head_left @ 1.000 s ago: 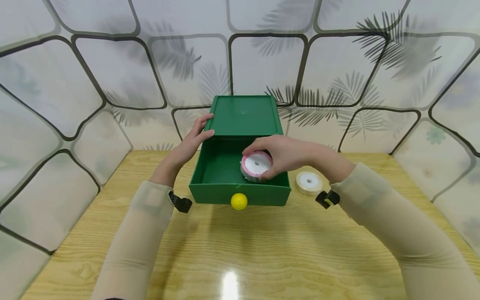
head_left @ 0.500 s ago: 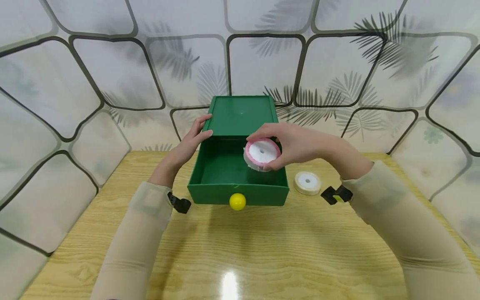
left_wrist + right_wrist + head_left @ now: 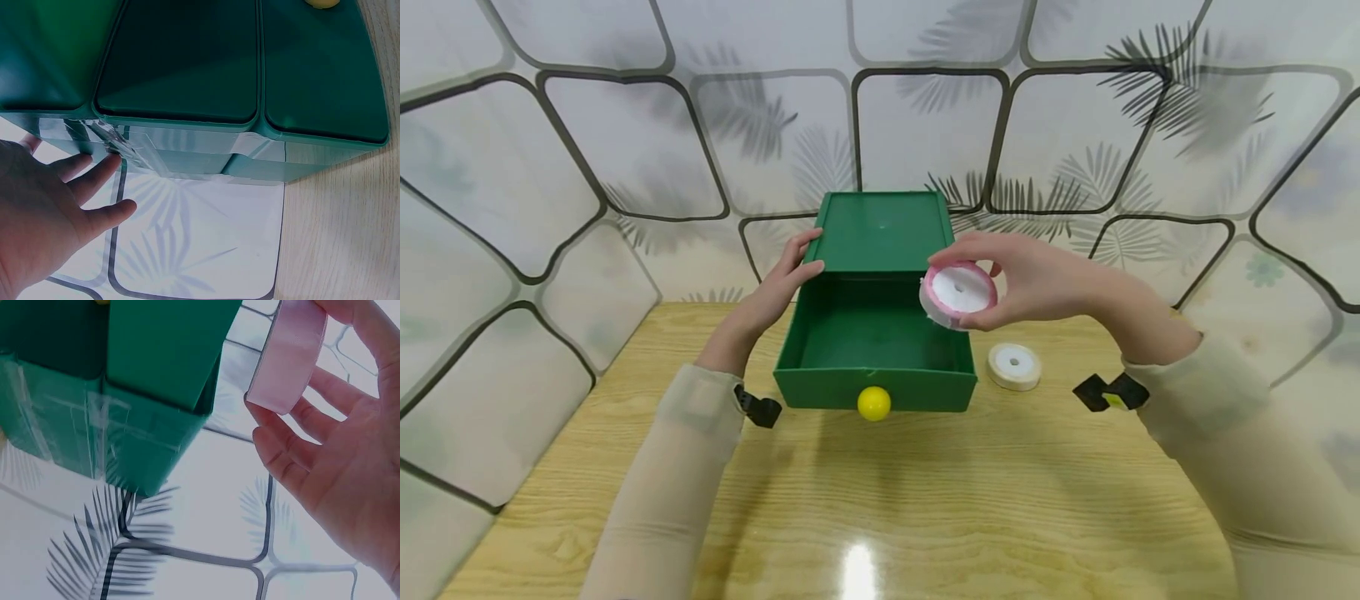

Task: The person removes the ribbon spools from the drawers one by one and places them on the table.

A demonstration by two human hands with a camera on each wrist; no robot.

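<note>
A spool of pink ribbon [image 3: 958, 290] with a white disc face is pinched between thumb and fingers of my right hand [image 3: 1037, 275]. It is tilted and held up over the right side of the pulled-out drawer [image 3: 876, 381]. In the right wrist view the satiny pink ribbon [image 3: 289, 359] shows edge-on, gripped at both ends. My left hand [image 3: 771, 296] touches the left side of the green drawer box [image 3: 883, 227], fingers extended. The left wrist view shows that left hand [image 3: 56, 212] spread, fingertips at the box's side. A yellow ball knob [image 3: 874, 403] sits on the drawer front.
A cream ribbon spool [image 3: 1014, 367] lies flat on the wood-grain table [image 3: 925, 492], just right of the drawer. Behind the box stands a patterned backdrop [image 3: 932, 125] with leaf prints. Clear tape [image 3: 181, 147] runs along the box's side.
My right hand has lifted the pink ribbon spool out of the drawer and carried it up and to the right. The left hand has stayed against the box.
</note>
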